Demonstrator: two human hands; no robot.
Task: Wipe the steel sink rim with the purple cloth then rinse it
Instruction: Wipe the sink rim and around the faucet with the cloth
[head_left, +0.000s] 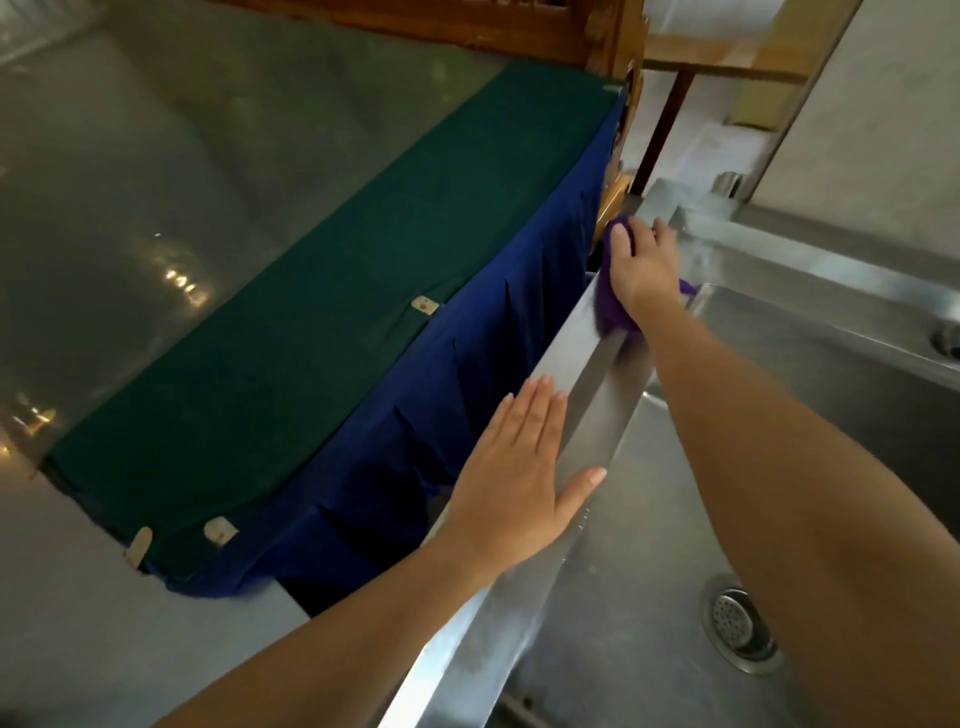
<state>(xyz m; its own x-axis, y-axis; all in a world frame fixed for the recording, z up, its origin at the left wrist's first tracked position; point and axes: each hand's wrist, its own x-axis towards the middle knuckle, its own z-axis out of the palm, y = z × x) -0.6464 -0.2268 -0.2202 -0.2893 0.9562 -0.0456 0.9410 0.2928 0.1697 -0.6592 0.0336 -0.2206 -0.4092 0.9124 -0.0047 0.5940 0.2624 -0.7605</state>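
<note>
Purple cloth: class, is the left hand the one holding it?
No, the right hand holds the purple cloth on the sink rim, while the left hand lies flat on the rim.

Sink rim (597, 405) is free between our left hand (514, 483) and right hand (641, 265), but the blue-skirted table (493, 338) crowds its outer side.

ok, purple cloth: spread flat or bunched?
Bunched. The purple cloth sits wadded under the right hand on the sink rim, only small edges showing.
</note>
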